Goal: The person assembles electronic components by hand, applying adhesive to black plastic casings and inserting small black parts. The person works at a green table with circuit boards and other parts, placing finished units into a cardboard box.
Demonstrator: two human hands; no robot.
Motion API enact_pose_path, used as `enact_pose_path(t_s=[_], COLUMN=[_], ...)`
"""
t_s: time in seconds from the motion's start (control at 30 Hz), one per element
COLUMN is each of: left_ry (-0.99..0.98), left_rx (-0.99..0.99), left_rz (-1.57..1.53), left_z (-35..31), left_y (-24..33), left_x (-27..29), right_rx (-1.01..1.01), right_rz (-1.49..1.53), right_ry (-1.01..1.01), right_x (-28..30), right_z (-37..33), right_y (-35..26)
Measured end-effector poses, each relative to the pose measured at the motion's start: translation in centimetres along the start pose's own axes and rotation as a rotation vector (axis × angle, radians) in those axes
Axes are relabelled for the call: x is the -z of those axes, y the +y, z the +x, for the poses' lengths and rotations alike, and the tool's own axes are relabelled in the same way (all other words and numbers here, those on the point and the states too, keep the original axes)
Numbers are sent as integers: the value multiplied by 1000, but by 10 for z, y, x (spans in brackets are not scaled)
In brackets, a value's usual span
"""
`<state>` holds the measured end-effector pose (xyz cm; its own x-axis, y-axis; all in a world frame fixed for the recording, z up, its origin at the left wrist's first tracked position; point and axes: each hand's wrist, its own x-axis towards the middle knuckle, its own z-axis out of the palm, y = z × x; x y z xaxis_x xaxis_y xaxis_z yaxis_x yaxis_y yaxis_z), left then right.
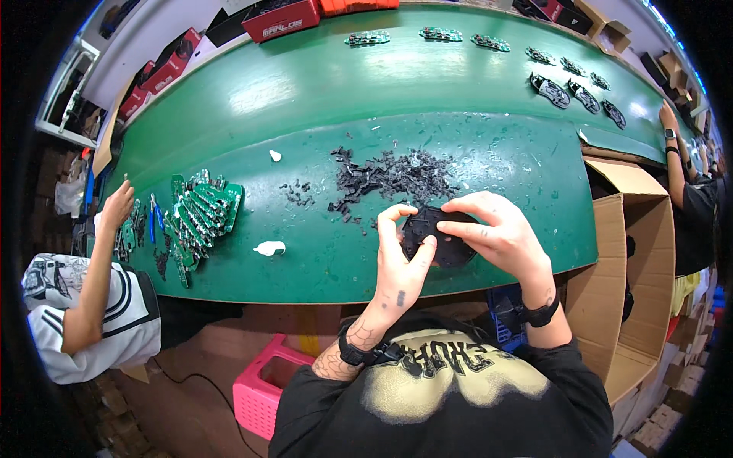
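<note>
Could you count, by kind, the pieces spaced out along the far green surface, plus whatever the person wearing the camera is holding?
Green circuit boards: 6
Black-and-grey curved shells: 3
Black plastic shell in the fingers: 1
Total: 10

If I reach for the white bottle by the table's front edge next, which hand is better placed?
Left, I'd say. The white bottle lies on your left hand's side, while your right hand would reach across. Both hands are on the black part, though.
</note>
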<state>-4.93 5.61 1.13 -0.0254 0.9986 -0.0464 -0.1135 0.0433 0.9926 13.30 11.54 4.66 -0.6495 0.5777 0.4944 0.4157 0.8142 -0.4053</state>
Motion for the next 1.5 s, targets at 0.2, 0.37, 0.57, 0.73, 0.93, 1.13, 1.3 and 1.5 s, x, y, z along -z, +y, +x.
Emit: enact_pose_path(t_s=[0.2, 0.37, 0.57, 0.73, 0.93, 1.13, 1.3, 1.5], left_ry=[-42, -32, -33, -36, -35, -29, 43, 22], left_rx=[103, 106, 98, 106, 46, 87, 46, -120], left_rz=[-72, -97, -100, -123, -93, -197, -194, -28], left_z=[2, 3, 3, 2, 2, 2, -1, -1], left_y=[0, -1, -1, 1, -1, 4, 6, -6], left_x=[0, 1, 7, 7, 8, 10, 4, 5], right_rx=[24, 5, -19, 29, 26, -24, -347, -833], right_rz=[-67, 2, 109, 112, 78, 151, 242, 1153], right_ry=[-234, -274, -271, -330, -373, -347, -143, -115], right_x=[16, 16, 11, 15, 16, 13, -2, -17], right_z=[16, 24, 23, 30, 38, 38, 26, 12], right_y=[1, 7, 16, 19, 17, 16, 1, 20])
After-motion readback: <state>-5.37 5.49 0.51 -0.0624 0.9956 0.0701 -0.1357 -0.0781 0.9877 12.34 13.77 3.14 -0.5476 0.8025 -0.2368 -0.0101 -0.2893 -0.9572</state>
